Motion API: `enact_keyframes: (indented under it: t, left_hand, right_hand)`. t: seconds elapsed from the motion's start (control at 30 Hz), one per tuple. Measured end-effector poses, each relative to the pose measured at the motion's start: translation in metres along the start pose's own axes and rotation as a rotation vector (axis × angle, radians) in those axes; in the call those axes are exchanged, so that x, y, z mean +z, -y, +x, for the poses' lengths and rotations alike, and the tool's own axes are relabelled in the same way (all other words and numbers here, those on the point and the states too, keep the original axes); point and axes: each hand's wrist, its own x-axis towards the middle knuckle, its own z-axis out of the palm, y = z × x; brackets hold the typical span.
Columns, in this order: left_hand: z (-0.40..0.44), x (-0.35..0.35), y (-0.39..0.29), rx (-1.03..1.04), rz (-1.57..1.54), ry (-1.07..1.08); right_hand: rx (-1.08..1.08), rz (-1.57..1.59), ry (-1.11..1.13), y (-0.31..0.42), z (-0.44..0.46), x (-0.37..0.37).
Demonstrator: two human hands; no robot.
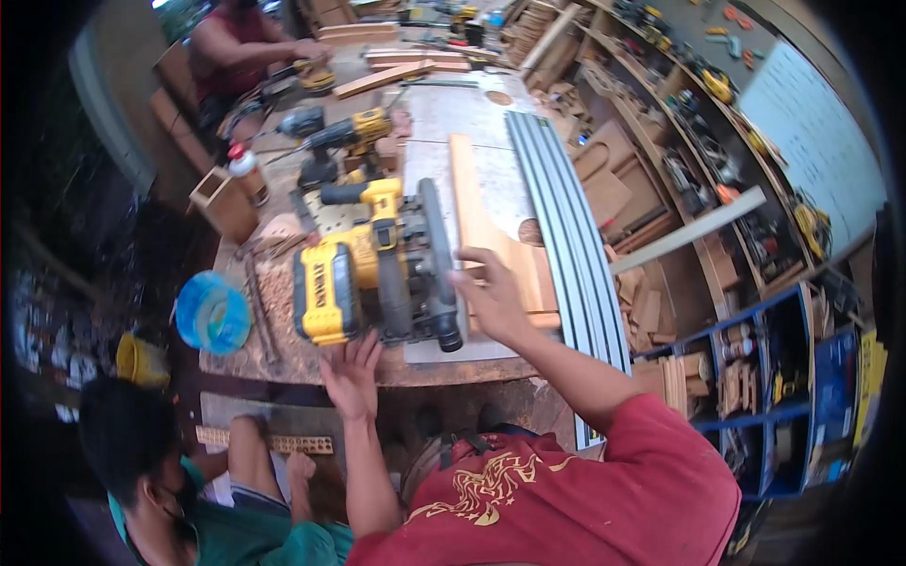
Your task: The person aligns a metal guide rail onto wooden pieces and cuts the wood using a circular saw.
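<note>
Two hands beside a yellow saw on the tabletop.
The left hand, open and empty, shows its palm at the saw's near side; the right hand, half open with bent fingers, is by the right side; whether it touches, I cannot tell.

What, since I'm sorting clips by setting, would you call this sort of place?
Probably a woodworking shop: there's a DeWalt power tool with wood shavings beside it, and wood offcuts piled at the right.
</note>
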Motion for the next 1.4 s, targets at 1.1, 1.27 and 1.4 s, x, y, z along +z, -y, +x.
enact_keyframes:
  t: [1.1, 1.27, 1.4]
  left_hand:
    - [-0.193, 0.371, 0.125, 0.089, 0.113, 0.317]
    - [-0.19, 0.379, 0.12, 0.059, 0.083, 0.229]
    - [-0.187, 0.389, 0.116, 0.095, 0.158, 0.231]
  right_hand:
    - [-0.323, -0.346, 0.376, -0.121, -0.111, -0.294]
    - [-0.36, -0.871, 0.391, -0.167, -0.018, -0.251]
    - [-0.232, -0.958, 0.329, -0.18, 0.074, -0.225]
